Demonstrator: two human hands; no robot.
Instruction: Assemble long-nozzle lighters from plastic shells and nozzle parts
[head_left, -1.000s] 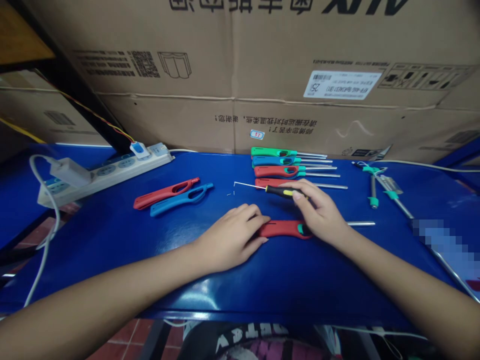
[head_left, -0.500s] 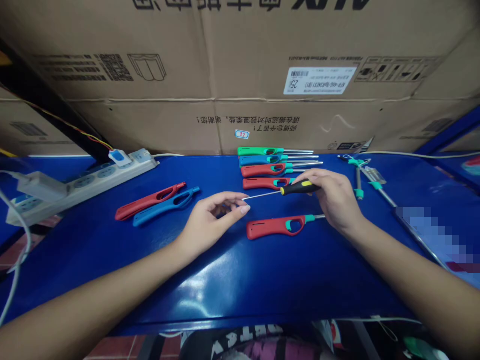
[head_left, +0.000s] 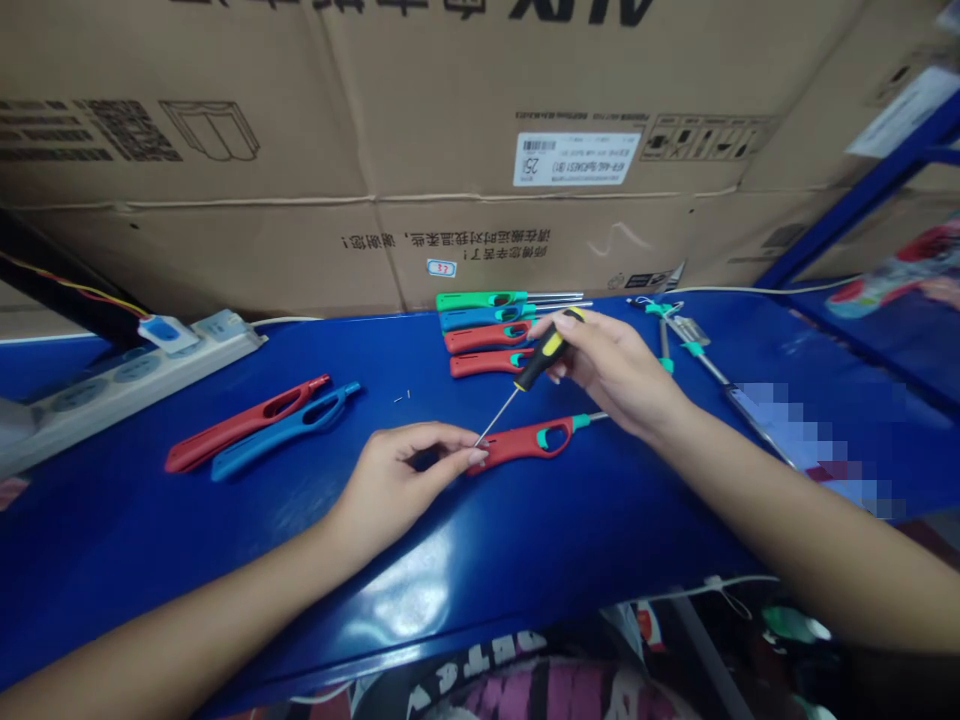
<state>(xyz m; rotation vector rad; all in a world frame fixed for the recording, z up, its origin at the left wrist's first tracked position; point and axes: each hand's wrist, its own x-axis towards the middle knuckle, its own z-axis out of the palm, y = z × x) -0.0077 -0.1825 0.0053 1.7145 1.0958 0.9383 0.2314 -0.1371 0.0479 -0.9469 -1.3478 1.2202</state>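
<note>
My right hand (head_left: 611,375) grips a screwdriver (head_left: 541,360) by its black and yellow handle. The thin shaft slants down to the left. Its tip meets the pinched fingers of my left hand (head_left: 409,475) at the butt end of a red lighter (head_left: 529,441) with a teal trigger, which lies on the blue table (head_left: 480,560). What the left fingertips pinch is too small to make out. A tiny screw (head_left: 401,398) lies loose on the table behind my left hand.
Several finished lighters (head_left: 491,330) in green, blue and red lie in a row at the back. A red shell (head_left: 244,423) and a blue shell (head_left: 281,431) lie at the left. A power strip (head_left: 127,375) sits far left. Cardboard boxes (head_left: 420,150) wall the back. Metal parts (head_left: 679,335) lie right.
My right hand tilted the screwdriver from level to steep, tip down. My left hand moved right to the lighter's butt end and pinched at the tip. The camera swung right.
</note>
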